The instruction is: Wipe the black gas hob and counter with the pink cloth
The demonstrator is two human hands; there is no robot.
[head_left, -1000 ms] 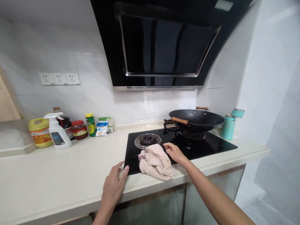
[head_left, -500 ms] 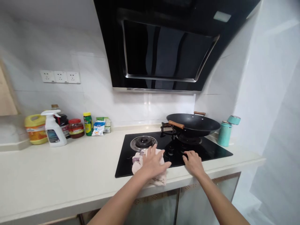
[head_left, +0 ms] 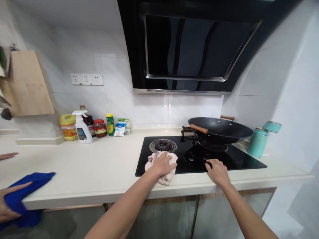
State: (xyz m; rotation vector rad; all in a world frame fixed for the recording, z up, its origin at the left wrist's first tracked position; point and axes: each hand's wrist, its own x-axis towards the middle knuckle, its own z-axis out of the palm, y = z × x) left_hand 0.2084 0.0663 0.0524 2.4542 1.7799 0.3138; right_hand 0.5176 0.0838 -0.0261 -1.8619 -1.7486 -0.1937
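Note:
My left hand [head_left: 162, 165] presses down on a pale pink cloth [head_left: 167, 178], its fingers bent over the fabric. The cloth lies on the front left of the black glass cooktop [head_left: 143, 166], just before the left burner [head_left: 163, 145], and reaches over the counter's front strip. My right hand [head_left: 218, 171] rests at the cooktop's front edge, near the control knobs [head_left: 191, 155]. Its fingers are slightly bent, thumb apart, with nothing seen in them. A black wok [head_left: 221, 131] with wooden handles sits on the right burner, behind my right hand.
Another person's hand [head_left: 10, 205] holds a blue cloth [head_left: 33, 182] at the counter's left edge; that person's other fingertips [head_left: 8, 155] show behind it. A spray bottle [head_left: 83, 129], jars and packets line the wall. A teal flask [head_left: 258, 142] stands right; a range hood [head_left: 184, 49] hangs above.
My view has swung left, bringing the other person's hands and the blue cloth into sight. On the pink cloth, my left hand's fingers are less spread. My right hand stays at the cooktop's edge.

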